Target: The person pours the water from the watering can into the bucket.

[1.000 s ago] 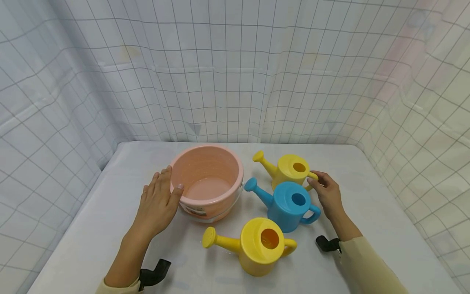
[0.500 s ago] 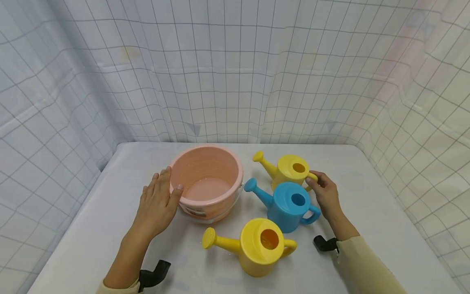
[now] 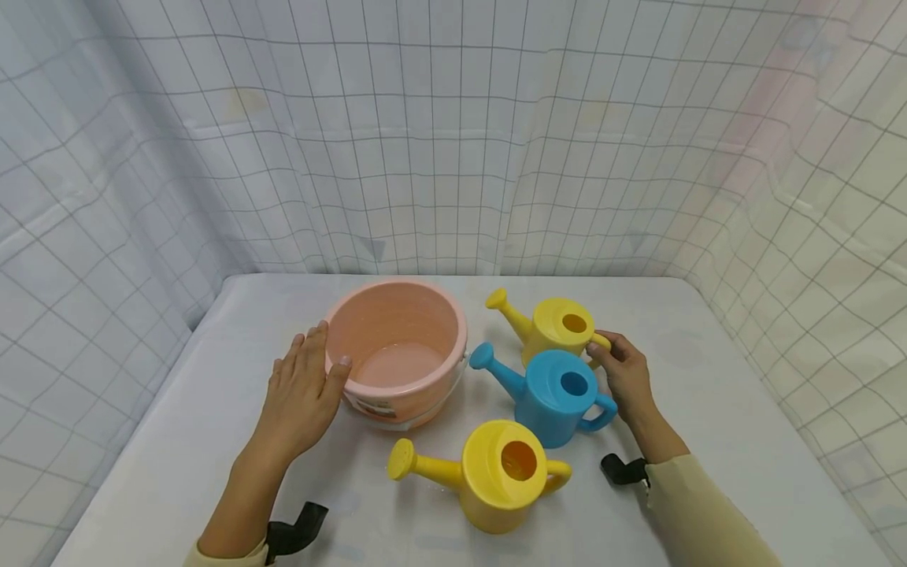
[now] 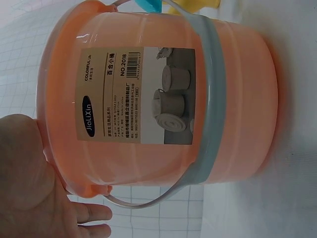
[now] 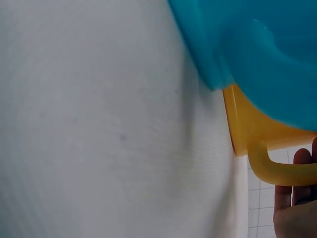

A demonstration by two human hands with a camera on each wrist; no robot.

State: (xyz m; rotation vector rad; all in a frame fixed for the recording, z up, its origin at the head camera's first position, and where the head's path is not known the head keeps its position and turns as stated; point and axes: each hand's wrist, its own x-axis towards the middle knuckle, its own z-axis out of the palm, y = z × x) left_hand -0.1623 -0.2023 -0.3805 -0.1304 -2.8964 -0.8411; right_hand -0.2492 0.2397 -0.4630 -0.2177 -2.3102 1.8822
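In the head view my left hand (image 3: 301, 394) rests against the left rim of a pink bucket (image 3: 411, 403), its fingers straight. The left wrist view has the bucket's side (image 4: 242, 99) with a paper label (image 4: 109, 94) and a grey handle (image 4: 210, 99) hanging down. My right hand (image 3: 627, 378) grips the handle of the far yellow watering can (image 3: 546, 335), which stands on the table. In the right wrist view the fingers reach behind that yellow handle (image 5: 285, 173). A blue watering can (image 3: 551, 405) stands just in front of it, partly hiding its base.
Another yellow watering can (image 3: 489, 496) stands nearest, its spout pointing left. All this is on a white table (image 3: 212, 394). Gridded white curtains (image 3: 453, 142) rise at the back and both sides. A black wrist camera (image 3: 298, 529) sits below my left hand.
Almost nothing differs. My right forearm has shifted very slightly left, and the hand stays at the far yellow can's handle. The left hand keeps its place on the bucket.
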